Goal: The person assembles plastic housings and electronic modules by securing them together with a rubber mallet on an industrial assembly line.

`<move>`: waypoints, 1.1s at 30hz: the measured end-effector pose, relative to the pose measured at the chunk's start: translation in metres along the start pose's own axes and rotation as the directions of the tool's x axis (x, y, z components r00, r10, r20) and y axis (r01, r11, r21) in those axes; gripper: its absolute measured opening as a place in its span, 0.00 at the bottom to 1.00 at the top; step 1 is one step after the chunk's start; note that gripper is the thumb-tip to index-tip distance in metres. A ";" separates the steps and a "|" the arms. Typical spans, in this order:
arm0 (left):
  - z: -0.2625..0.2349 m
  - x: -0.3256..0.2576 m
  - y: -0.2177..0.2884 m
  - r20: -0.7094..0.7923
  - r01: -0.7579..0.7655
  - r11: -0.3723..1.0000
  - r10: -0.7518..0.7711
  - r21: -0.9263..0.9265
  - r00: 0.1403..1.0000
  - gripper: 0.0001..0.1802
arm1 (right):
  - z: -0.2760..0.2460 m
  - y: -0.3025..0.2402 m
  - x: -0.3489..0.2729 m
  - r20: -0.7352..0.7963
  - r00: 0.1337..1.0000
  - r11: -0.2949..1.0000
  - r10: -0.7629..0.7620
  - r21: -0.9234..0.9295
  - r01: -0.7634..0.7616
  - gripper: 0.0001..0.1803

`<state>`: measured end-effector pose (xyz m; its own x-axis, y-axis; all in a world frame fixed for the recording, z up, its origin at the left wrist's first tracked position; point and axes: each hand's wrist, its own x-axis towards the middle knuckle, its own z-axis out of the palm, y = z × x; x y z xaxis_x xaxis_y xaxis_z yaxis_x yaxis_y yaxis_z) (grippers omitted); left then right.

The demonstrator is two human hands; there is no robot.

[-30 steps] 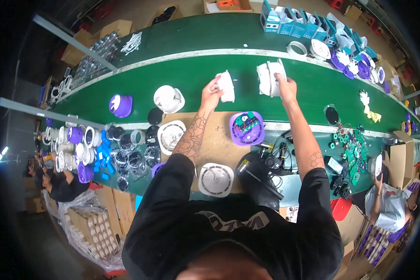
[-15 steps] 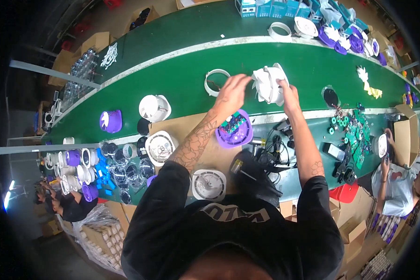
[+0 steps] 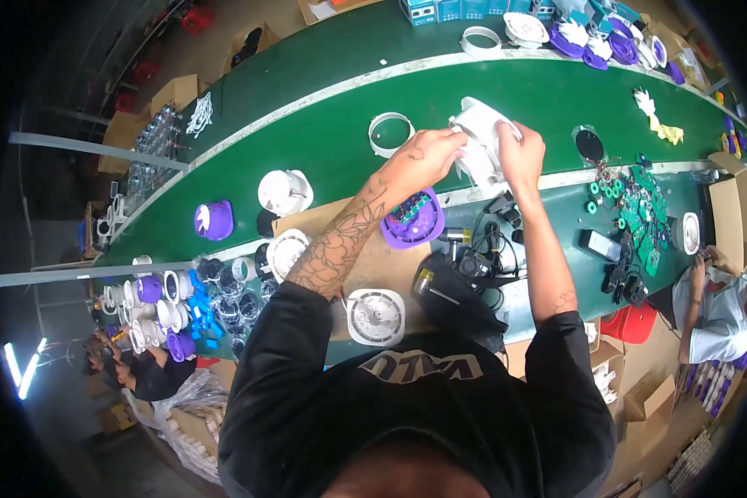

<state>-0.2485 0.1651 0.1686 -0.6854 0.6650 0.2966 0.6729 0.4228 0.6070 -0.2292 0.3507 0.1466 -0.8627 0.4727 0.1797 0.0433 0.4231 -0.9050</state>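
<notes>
Above the green work surface, I hold a white plastic fan housing with fan blades (image 3: 479, 126) tilted between both hands. My left hand (image 3: 430, 159) has its fingers closed at the left side of it, at the blades. On the other side, my right hand (image 3: 520, 156) grips the housing by its rim. A white ring (image 3: 390, 123) lies just beyond my left hand. Partly under my left forearm sits a purple base with a green circuit board (image 3: 413, 221). Closer to me is a round white base (image 3: 374, 317), and another white base (image 3: 288, 253) is partly hidden by the left forearm.
A screwdriver (image 3: 427, 285) lies on black cloth. Green circuit boards (image 3: 644, 212) are piled to the right. White and purple housings (image 3: 149, 290) crowd the left end. A co-worker (image 3: 716, 309) sits at the far right. A white housing (image 3: 285, 192) stands at left.
My left hand has moved right onto the white fan housing, its fingers now closed at the blades. The housing has been tilted in my right hand. My view has shifted slightly.
</notes>
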 end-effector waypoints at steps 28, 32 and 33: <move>0.107 -0.162 -0.228 -0.680 0.773 0.621 -0.623 -0.129 0.387 0.05 | 0.067 0.279 0.079 0.502 0.618 0.083 0.605 0.732 -0.676 0.27; 0.106 -0.161 -0.253 -0.229 0.804 0.580 -0.772 0.129 0.593 0.28 | 0.057 0.287 0.097 0.109 0.684 0.539 0.721 0.531 -0.653 0.23; 0.094 -0.176 -0.260 -0.126 0.789 0.615 -0.782 0.005 0.610 0.29 | 0.051 0.286 0.093 0.028 0.758 0.703 0.652 0.351 -0.618 0.34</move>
<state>-0.2771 -0.0040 -0.1109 -0.9796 -0.0022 -0.2007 -0.1254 0.7875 0.6034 -0.3224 0.4764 -0.1151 -0.6394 0.6123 -0.4649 0.3870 -0.2662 -0.8828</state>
